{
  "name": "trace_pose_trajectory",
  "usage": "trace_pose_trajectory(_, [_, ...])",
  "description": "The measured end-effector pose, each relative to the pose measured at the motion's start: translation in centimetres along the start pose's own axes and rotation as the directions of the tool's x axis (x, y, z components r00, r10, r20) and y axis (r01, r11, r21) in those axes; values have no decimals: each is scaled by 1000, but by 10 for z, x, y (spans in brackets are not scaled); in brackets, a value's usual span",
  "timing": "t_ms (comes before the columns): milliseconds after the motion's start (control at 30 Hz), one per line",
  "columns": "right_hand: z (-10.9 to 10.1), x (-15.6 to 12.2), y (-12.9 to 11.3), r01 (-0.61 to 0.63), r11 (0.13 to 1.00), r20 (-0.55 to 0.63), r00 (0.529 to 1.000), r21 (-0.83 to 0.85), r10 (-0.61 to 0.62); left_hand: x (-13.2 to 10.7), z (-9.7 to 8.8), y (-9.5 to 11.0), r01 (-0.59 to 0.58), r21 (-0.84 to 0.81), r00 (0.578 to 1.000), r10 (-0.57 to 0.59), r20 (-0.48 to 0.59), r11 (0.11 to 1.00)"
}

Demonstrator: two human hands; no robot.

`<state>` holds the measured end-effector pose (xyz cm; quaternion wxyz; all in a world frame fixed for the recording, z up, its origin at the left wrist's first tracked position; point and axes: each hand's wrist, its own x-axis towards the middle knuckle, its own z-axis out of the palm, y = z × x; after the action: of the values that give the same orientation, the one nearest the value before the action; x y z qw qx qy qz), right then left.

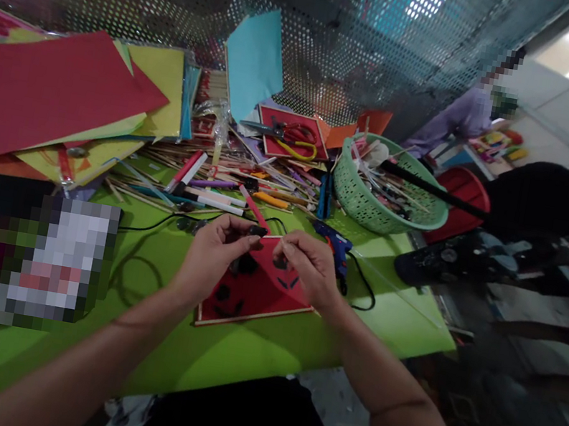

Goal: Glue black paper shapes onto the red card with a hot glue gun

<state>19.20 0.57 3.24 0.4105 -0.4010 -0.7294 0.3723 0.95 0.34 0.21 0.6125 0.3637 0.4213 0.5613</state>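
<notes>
My left hand [213, 250] pinches a small black piece [258, 231] between thumb and fingertips. Beside it my right hand [312, 267] is closed in a pinch, and what its fingertips hold, if anything, is too small to make out. Both hands hover over a red panel [253, 302] framed with thin pale sticks, lying on the green table. Dark shapes show on the panel, partly hidden by the hands. A blue glue gun [337, 243] lies just past my right hand, its black cord curling on the table.
Behind the hands lie thin sticks and markers [187, 171], with scissors [287, 133] on another red panel. A green basket [391, 194] of tools stands at right, coloured paper [48, 93] at left. A blurred-out item [64, 256] lies front left. Other people are on the right.
</notes>
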Motion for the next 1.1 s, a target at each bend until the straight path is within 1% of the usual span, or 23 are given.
trace_pose_trajectory(100, [-1, 2, 2, -59, 996, -3, 998, 62, 59, 3, -4, 0, -11, -16, 1000, 11, -1, 1000])
trace_pose_trajectory(333, [2, 1, 4, -84, 991, -25, 996, 105, 87, 6, -7, 8, -50, -43, 997, 47, -64, 998])
trace_pose_trajectory(467, [-4, -7, 0, -98, 980, -21, 994, 171, 103, 6, -7, 12, -61, -69, 997, 58, -51, 996])
trace_pose_trajectory(533, [-9, -15, -3, -128, 970, -9, 991, 207, 133, 5, -6, 13, -70, -84, 997, 66, -43, 994])
trace_pose_trajectory(633, [-21, -34, -9, -193, 956, -24, 979, 223, 203, 5, -7, 13, -80, -93, 997, 78, -25, 992])
trace_pose_trajectory(700, [-30, -52, -13, -237, 951, -61, 965, 198, 253, 5, -7, 13, -85, -106, 996, 84, -8, 991])
trace_pose_trajectory(800, [-45, -82, -14, -303, 941, -130, 938, 149, 322, 5, -6, 13, -95, -130, 995, 95, -9, 987])
trace_pose_trajectory(900, [-62, -116, -11, -362, 926, -238, 895, 105, 377, 6, -6, 15, -112, -142, 994, 109, -29, 984])
trace_pose_trajectory(1000, [-79, -146, -7, -417, 908, -333, 850, 52, 409, 8, -7, 19, -153, -164, 988, 149, -37, 975])
trace_pose_trajectory(1100, [-91, -169, -8, -490, 871, -382, 800, 29, 462, 10, -10, 22, -187, -211, 982, 179, -57, 959])
